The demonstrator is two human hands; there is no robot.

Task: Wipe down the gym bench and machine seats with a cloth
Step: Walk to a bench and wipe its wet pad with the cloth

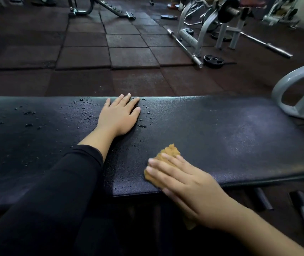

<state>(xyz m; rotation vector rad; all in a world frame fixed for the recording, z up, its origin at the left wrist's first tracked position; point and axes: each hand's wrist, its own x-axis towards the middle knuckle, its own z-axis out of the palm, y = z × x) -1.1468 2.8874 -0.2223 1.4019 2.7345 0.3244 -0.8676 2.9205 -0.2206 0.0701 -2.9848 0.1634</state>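
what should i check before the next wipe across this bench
1. Cloth under the right hand, flat on the pad: ok.
2. Left hand braced flat on the bench: ok.
3. Water droplets cleared: not ok, many remain around and left of the left hand.
4. Right half of the pad free of drops: ok, none visible.
5. Left hand out of the wipe path: not ok, it lies among the drops.
6. Cloth dampness: cannot tell.

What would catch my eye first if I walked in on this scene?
Probably the tan cloth pressed under the right hand at the near edge of the black bench. Next, the water droplets beaded around the left hand resting flat near its far edge.
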